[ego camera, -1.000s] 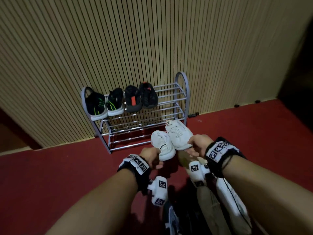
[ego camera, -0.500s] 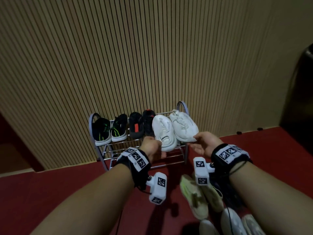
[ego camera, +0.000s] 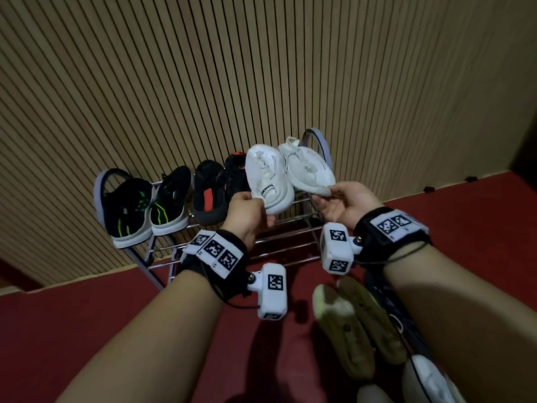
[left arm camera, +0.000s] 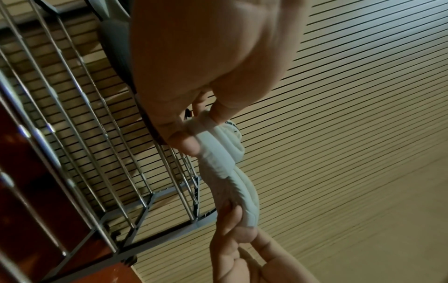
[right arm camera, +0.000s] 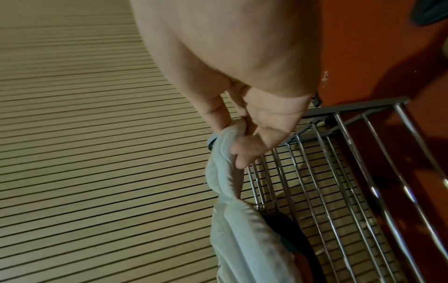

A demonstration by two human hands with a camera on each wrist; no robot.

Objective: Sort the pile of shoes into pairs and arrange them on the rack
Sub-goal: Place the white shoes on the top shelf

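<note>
While rack [ego camera: 279, 228] holds 4 dark shoes [ego camera: 174, 205] | left hand [ego camera: 247, 216], right hand [ego camera: 345, 203] each pinch 1 white sneaker [ego camera: 268, 181]

A home entryway, by the look of it — a grey metal wire shoe rack [ego camera: 290, 228] is standing against a beige ribbed panel wall [ego camera: 261, 68], on dark red carpeted floor [ego camera: 72, 330].

Your two hands carried white pair up from low in front of rack [ego camera: 316, 141] to its top tier. Left white shoe [ego camera: 267, 178] in your left hand [ego camera: 247, 216], right white shoe [ego camera: 308, 170] in your right hand [ego camera: 345, 205], now beside black-and-red pair [ego camera: 220, 187], toes tipped up toward slatted wall [ego camera: 261, 68]. Your head view rose; yellow-green shoes [ego camera: 348, 321] on floor came into sight.
</note>
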